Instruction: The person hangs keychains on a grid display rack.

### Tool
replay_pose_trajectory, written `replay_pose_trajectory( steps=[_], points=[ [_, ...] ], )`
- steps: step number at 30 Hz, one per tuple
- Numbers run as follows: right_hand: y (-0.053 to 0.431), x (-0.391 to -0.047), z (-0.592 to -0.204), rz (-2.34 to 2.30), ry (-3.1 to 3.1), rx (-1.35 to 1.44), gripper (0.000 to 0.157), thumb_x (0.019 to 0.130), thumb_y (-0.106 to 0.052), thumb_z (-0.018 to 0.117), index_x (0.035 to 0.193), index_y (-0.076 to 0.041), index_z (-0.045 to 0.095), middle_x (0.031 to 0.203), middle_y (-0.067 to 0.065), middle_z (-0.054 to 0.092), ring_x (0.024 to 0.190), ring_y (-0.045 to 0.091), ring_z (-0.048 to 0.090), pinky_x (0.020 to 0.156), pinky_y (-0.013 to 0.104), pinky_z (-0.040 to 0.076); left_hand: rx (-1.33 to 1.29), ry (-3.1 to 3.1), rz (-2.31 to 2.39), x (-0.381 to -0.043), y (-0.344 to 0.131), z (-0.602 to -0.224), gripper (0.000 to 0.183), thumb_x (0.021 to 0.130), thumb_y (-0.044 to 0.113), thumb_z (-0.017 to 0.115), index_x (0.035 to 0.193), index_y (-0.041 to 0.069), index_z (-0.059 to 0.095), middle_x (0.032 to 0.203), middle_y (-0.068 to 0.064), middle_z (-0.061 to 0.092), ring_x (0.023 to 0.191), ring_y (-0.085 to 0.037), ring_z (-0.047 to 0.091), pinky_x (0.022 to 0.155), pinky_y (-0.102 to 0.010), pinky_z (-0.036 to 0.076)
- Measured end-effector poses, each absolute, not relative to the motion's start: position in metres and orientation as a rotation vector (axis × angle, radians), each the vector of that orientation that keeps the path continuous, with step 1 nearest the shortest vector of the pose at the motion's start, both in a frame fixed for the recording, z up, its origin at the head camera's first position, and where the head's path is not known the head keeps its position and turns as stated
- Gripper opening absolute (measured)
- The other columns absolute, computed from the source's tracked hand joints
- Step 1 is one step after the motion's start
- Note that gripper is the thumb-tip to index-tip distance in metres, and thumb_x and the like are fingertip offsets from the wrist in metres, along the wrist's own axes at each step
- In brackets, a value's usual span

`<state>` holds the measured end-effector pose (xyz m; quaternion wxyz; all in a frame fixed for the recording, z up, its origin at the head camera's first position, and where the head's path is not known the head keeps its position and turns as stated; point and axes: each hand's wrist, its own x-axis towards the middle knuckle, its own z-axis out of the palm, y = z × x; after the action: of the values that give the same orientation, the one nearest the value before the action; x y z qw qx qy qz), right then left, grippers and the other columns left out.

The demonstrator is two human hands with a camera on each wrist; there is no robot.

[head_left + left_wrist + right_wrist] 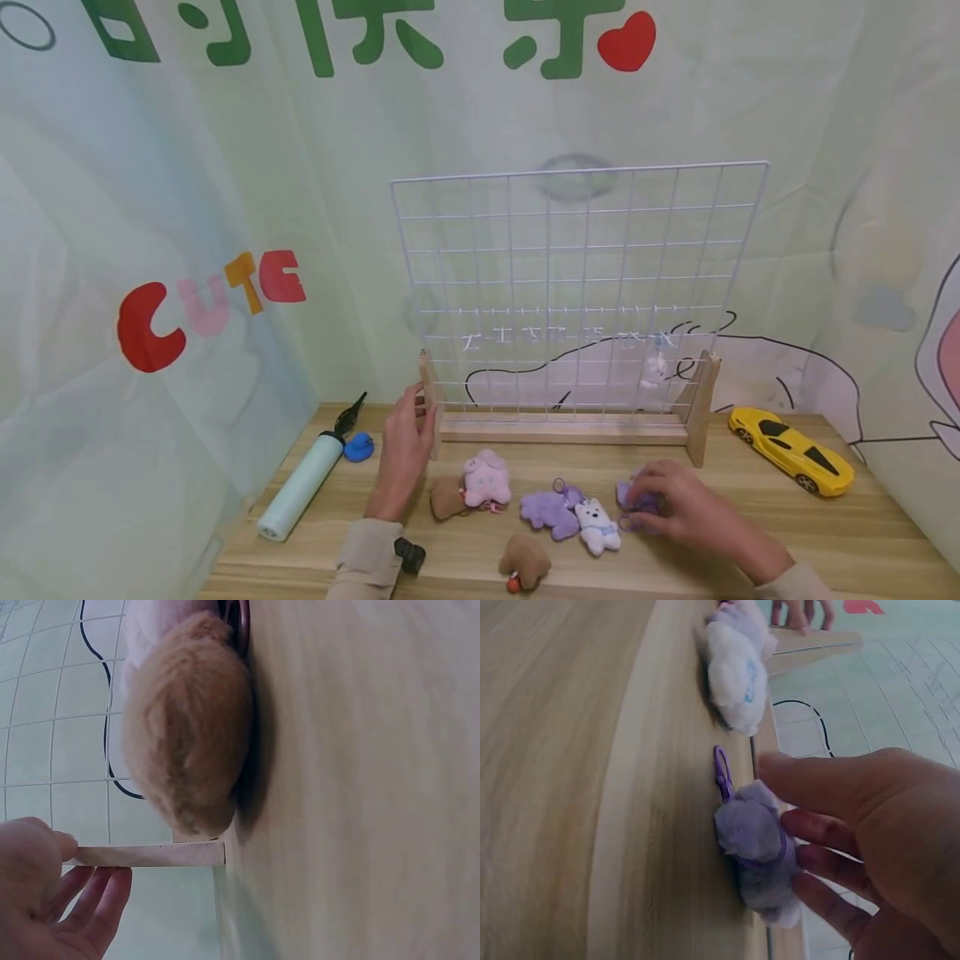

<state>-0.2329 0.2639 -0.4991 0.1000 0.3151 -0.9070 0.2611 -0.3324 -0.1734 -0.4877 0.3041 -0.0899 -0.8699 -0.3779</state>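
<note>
My left hand [405,442] holds the wooden side support [150,855] of a white wire grid rack [570,275], its thumb on one face and fingers on the other. Over at the right, my right hand [678,508] is at a purple plush keychain [754,840] lying on the table. Its fingers touch the plush's far side, while the thumb seems apart from it. A white bear plush [597,527] with a blue bow lies just left of that, beside another purple plush [551,512]. Further left, a pink plush [486,479] overlaps a brown one [446,498].
Another brown plush [525,560] lies near the front. A white plush [655,371] hangs from one of the rack's several hooks. A yellow toy car [791,452] stands at right. A pale pump [302,487] and blue toy duck [359,447] lie at left. Printed cloth backs the table.
</note>
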Motion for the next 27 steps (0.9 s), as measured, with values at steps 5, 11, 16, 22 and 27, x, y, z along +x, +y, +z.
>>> replay_pose_trajectory(
  steps=[5, 11, 16, 22, 27],
  points=[
    [0.2607, -0.2286, -0.4981, 0.586, -2.716, 0.941, 0.013, 0.086, -0.035, 0.092, 0.093, -0.032, 0.081, 0.108, -0.012, 0.066, 0.105, 0.011, 0.056, 0.088, 0.032, 0.06, -0.245, -2.29, -0.993, -0.3331, -0.1715, -0.4887, 0.039, 0.104, 0.005, 0.072, 0.14, -0.001, 0.059, 0.123, -0.028, 0.073, 0.104, -0.041, 0.08, 0.079, -0.049, 0.07],
    [0.2578, -0.2276, -0.4994, 0.546, -2.727, 0.948, 0.011, 0.086, -0.021, 0.092, 0.09, -0.026, 0.083, 0.107, -0.011, 0.063, 0.103, 0.008, 0.051, 0.085, 0.031, 0.059, -0.228, -2.307, -1.012, -0.3339, -0.1718, -0.4889, 0.038, 0.105, 0.006, 0.071, 0.141, 0.0, 0.06, 0.124, -0.027, 0.073, 0.106, -0.04, 0.079, 0.081, -0.049, 0.07],
    [0.2561, -0.2262, -0.5003, 0.494, -2.756, 0.946, 0.018, 0.085, -0.02, 0.092, 0.088, -0.028, 0.076, 0.105, -0.013, 0.062, 0.102, 0.009, 0.053, 0.087, 0.035, 0.06, -0.215, -2.324, -1.014, -0.3346, -0.1726, -0.4899, 0.039, 0.105, 0.008, 0.071, 0.142, 0.002, 0.059, 0.126, -0.027, 0.073, 0.107, -0.04, 0.079, 0.083, -0.05, 0.07],
    [0.2565, -0.2249, -0.4994, 0.5, -2.788, 0.937, 0.027, 0.086, -0.023, 0.092, 0.088, -0.033, 0.067, 0.104, -0.017, 0.059, 0.101, 0.006, 0.052, 0.087, 0.036, 0.059, -0.22, -2.326, -1.034, -0.3346, -0.1728, -0.4908, 0.04, 0.106, 0.008, 0.07, 0.143, 0.002, 0.058, 0.127, -0.028, 0.072, 0.108, -0.041, 0.079, 0.083, -0.051, 0.07],
    [0.2541, -0.2299, -0.4974, 0.557, -2.762, 0.927, 0.027, 0.085, -0.021, 0.092, 0.085, -0.034, 0.069, 0.095, -0.021, 0.063, 0.093, 0.0, 0.055, 0.078, 0.028, 0.058, -0.21, -2.322, -1.034, -0.3356, -0.1737, -0.4923, 0.039, 0.105, 0.008, 0.071, 0.142, 0.002, 0.059, 0.127, -0.027, 0.072, 0.107, -0.041, 0.079, 0.082, -0.051, 0.07]
  ],
)
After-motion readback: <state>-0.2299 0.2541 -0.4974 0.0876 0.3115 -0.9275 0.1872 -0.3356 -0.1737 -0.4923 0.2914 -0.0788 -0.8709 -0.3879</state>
